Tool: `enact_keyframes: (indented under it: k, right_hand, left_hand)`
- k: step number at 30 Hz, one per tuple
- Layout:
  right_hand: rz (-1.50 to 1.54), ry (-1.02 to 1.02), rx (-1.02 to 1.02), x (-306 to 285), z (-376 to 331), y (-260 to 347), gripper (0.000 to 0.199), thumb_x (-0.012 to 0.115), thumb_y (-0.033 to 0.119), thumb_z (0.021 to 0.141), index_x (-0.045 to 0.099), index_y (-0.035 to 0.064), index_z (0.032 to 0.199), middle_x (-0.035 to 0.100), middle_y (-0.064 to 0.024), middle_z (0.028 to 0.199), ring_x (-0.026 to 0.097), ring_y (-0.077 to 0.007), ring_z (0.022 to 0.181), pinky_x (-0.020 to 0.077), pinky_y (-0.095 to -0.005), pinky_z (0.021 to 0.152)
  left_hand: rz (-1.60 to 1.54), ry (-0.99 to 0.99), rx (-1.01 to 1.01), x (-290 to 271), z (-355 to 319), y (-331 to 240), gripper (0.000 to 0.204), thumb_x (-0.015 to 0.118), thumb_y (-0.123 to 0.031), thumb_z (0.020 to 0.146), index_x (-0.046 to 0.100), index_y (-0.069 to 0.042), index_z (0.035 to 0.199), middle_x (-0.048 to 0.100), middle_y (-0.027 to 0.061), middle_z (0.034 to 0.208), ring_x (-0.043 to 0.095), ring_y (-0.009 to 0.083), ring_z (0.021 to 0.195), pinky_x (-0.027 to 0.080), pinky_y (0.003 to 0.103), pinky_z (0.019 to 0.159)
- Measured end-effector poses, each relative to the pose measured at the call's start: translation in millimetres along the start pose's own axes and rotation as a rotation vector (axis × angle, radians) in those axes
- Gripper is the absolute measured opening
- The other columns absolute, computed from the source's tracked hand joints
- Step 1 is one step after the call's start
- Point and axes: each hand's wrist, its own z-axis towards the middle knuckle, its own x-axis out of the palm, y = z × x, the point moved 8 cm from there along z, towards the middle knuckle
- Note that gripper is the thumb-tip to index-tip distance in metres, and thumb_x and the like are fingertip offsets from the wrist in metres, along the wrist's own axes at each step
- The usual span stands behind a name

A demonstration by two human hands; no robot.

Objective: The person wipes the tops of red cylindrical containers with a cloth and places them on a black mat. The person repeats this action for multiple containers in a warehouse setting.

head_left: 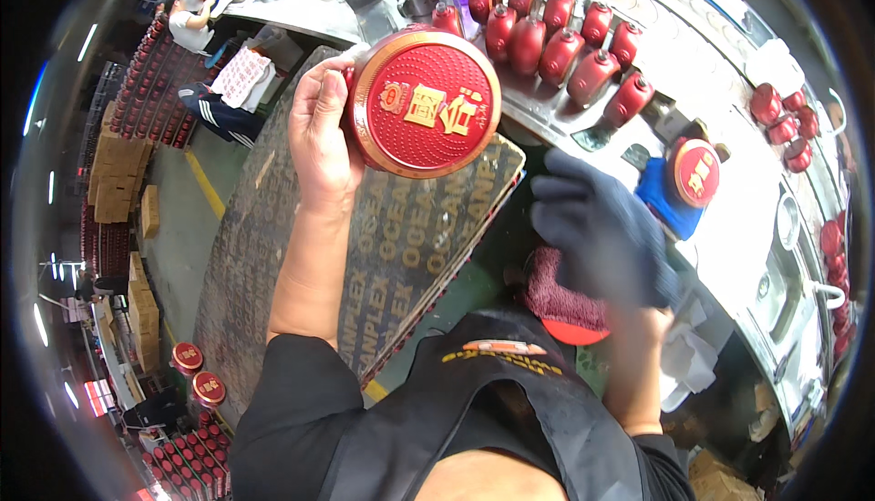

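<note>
My bare left hand [321, 127] grips a round, flat red bottle [425, 102] with a gold rim and gold emblem, held up with its face toward me. My right hand [606, 227], in a dark blue glove, hangs lower right with fingers spread, just above a dark red cloth [558, 293] that lies over a red round thing near my waist. The glove looks blurred. Whether it touches the cloth I cannot tell.
A metal conveyor [556, 109] carries several red bottles [565, 50] lying on their sides. Another round red bottle [695, 173] rests on a blue cloth at right. A dark printed board [383, 237] lies below my left arm. Cartons [117, 173] and crates of red bottles stand at left.
</note>
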Motion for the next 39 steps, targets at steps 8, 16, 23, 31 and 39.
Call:
enact_keyframes:
  k: [8, 16, 23, 31, 39]
  right_hand:
    - [-0.954, -0.109, -0.603, 115, -43, -41, 0.041, 0.065, -0.003, 0.078, 0.062, -0.0011, 0.119, 0.052, -0.0199, 0.126, 0.050, -0.0326, 0.119, 0.0374, -0.0391, 0.102]
    - [-1.091, -0.074, -0.530, 177, -60, -59, 0.045, 0.049, 0.025, 0.096, 0.049, -0.0053, 0.130, 0.052, -0.0205, 0.131, 0.053, -0.0286, 0.119, 0.0414, -0.0392, 0.102]
    - [-0.700, 0.291, -0.255, 286, -95, -126, 0.046, 0.044, 0.029, 0.101, 0.046, -0.0045, 0.133, 0.051, -0.0176, 0.134, 0.051, -0.0269, 0.121, 0.0391, -0.0391, 0.105]
    - [-0.618, 0.256, -0.062, 353, -119, -173, 0.048, 0.046, 0.033, 0.100, 0.045, -0.0004, 0.135, 0.050, -0.0157, 0.135, 0.049, -0.0278, 0.123, 0.0389, -0.0436, 0.105]
    - [-0.832, 0.226, -0.097, 357, -112, -168, 0.047, 0.048, 0.031, 0.100, 0.046, 0.0007, 0.135, 0.052, -0.0142, 0.134, 0.050, -0.0268, 0.122, 0.0397, -0.0430, 0.104]
  left_hand:
    - [-0.110, -0.053, -0.024, -19, -157, -82, 0.022, 0.059, -0.021, 0.095, 0.056, -0.004, 0.111, 0.060, 0.0047, 0.105, 0.057, 0.0081, 0.089, 0.048, 0.024, 0.080]
    - [0.255, -0.360, 0.120, -190, -324, -206, 0.020, 0.061, -0.015, 0.093, 0.058, -0.005, 0.110, 0.060, 0.0100, 0.119, 0.054, 0.0148, 0.108, 0.045, 0.030, 0.092]
    - [1.139, -1.045, 0.154, -454, -562, -339, 0.020, 0.062, -0.022, 0.092, 0.062, -0.008, 0.107, 0.066, 0.0080, 0.113, 0.061, 0.0157, 0.104, 0.050, 0.031, 0.089]
    - [1.539, -1.281, -0.102, -635, -715, -381, 0.025, 0.065, -0.027, 0.088, 0.063, -0.010, 0.106, 0.068, 0.0114, 0.108, 0.065, 0.0259, 0.099, 0.048, 0.034, 0.088]
    - [1.501, -1.247, -0.193, -680, -735, -362, 0.026, 0.064, -0.027, 0.089, 0.062, -0.010, 0.108, 0.065, 0.0115, 0.114, 0.063, 0.0278, 0.101, 0.049, 0.036, 0.088]
